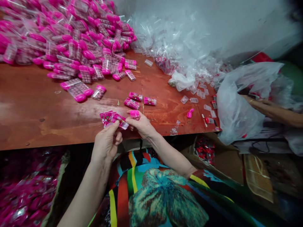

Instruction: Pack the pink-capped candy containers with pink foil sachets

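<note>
Close to the table's front edge, my left hand [107, 138] pinches a small fan of pink printed sleeves [109, 118] between thumb and fingers. My right hand [141, 125] is closed round a small candy container with a pink cap [134, 114], and its fingertips meet the end of the sleeves. Just beyond my hands lie several containers with printed wrappers [132, 103]. Unwrapped pink-capped containers [98, 92] full of small round candies rest to their left.
A big heap of pink-capped containers [85, 44] covers the back left of the wooden table [47, 126]. Clear plastic cases [189, 78] pile up at the back. On the right, another person's arm [272, 110] reaches into a plastic bag [236, 104]. Pink packs [30, 189] fill a box below left.
</note>
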### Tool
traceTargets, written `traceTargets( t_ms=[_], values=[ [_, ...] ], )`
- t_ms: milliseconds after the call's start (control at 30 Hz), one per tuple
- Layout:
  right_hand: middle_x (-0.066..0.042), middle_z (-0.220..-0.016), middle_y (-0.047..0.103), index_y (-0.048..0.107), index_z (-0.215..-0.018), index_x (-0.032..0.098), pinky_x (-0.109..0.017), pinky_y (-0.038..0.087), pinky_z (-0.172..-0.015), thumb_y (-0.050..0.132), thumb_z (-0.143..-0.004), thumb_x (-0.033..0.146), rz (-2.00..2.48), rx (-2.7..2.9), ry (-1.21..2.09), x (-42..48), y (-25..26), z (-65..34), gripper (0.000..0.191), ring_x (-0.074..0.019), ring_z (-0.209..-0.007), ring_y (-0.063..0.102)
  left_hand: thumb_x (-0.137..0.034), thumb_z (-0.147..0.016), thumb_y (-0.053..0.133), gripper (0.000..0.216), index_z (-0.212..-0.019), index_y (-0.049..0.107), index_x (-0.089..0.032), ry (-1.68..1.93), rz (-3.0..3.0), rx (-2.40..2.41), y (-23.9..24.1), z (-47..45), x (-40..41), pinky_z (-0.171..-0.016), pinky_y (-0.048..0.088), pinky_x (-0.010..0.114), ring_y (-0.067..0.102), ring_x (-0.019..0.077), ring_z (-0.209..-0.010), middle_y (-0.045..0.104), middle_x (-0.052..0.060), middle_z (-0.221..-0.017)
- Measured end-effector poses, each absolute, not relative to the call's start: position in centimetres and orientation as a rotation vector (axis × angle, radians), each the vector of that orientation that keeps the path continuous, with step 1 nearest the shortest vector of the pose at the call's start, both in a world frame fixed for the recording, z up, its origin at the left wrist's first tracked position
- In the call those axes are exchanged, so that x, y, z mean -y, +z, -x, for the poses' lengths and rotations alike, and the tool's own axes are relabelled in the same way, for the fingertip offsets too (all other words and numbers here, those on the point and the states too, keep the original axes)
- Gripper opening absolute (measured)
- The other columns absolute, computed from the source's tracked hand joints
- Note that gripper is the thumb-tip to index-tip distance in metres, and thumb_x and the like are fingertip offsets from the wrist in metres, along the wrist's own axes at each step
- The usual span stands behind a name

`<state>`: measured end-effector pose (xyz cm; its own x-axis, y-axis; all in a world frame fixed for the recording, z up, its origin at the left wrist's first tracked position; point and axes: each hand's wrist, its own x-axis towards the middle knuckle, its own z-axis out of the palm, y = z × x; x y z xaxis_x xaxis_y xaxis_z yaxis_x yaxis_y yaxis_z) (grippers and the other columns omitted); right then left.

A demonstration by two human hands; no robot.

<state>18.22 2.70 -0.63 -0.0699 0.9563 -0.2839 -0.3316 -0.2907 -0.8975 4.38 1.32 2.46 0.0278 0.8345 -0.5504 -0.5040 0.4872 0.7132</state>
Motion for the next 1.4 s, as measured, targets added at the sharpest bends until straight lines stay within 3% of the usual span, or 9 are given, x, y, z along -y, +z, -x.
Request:
traceTargets(
  t_ms=[267,467,600,833,1067,1400],
  values=[
    [0.009,-0.068,0.056,0.051,-0.111,0.022,-0.021,0.036,-0.045,0.078,-0.075,0.042,1.11,0.852,1.578,-3.2,0.2,-18.5,0.05,-0.0063,-0.048,0.044,-0.022,-0.067,0.082,0.027,-0.066,0.056,-0.014,1.018,-0.304,-1.096,3.1,-4.3,-1.5,-0.031,0.022,0.017,0.035,0.0034,-0.033,0.05,-0.006,-0.052],
    [0.006,-0.075,0.063,0.044,-0.094,0.022,-0.018,0.037,-0.043,0.067,-0.085,0.045,1.119,0.816,1.594,-1.7,0.6,-19.2,0.034,-0.0046,-0.045,0.051,-0.018,-0.074,0.078,0.033,-0.062,0.048,-0.017,1.096,-0.186,-1.108,3.3,-4.0,-1.6,-0.031,0.023,0.017,0.033,0.0035,-0.033,0.042,-0.008,-0.048],
    [0.005,-0.076,0.066,0.046,-0.105,0.022,-0.016,0.037,-0.036,0.067,-0.086,0.052,1.078,0.865,1.644,0.1,0.5,-18.9,0.041,-0.0073,-0.047,0.058,-0.02,-0.078,0.078,0.036,-0.06,0.046,-0.017,1.109,-0.166,-1.093,3.1,-4.3,-1.7,-0.031,0.023,0.017,0.033,0.0031,-0.033,0.042,-0.007,-0.048],
    [0.007,-0.074,0.067,0.04,-0.128,0.024,-0.014,0.032,-0.031,0.063,-0.091,0.054,1.079,0.865,1.688,0.9,0.1,-18.1,0.053,-0.0052,-0.038,0.052,-0.029,-0.076,0.079,0.03,-0.065,0.054,-0.016,1.066,-0.276,-1.04,2.5,-4.7,-1.3,-0.032,0.024,0.017,0.037,0.0041,-0.034,0.051,-0.003,-0.05],
    [0.008,-0.07,0.066,0.039,-0.13,0.024,-0.015,0.028,-0.03,0.062,-0.092,0.051,1.069,0.909,1.75,1.3,0.6,-18.3,0.052,-0.0047,-0.035,0.048,-0.032,-0.074,0.081,0.032,-0.065,0.054,-0.017,1.104,-0.307,-1.1,2.3,-4.6,-1.1,-0.033,0.026,0.017,0.039,0.0057,-0.033,0.048,-0.005,-0.045],
    [0.006,-0.074,0.065,0.04,-0.131,0.025,-0.017,0.033,-0.034,0.06,-0.09,0.058,1.075,0.87,1.651,0.8,0.0,-19.1,0.056,-0.007,-0.041,0.052,-0.028,-0.069,0.083,0.035,-0.061,0.052,-0.016,1.044,-0.291,-1.128,2.3,-4.6,-0.7,-0.031,0.026,0.018,0.037,0.0047,-0.032,0.047,-0.006,-0.047]
  ],
)
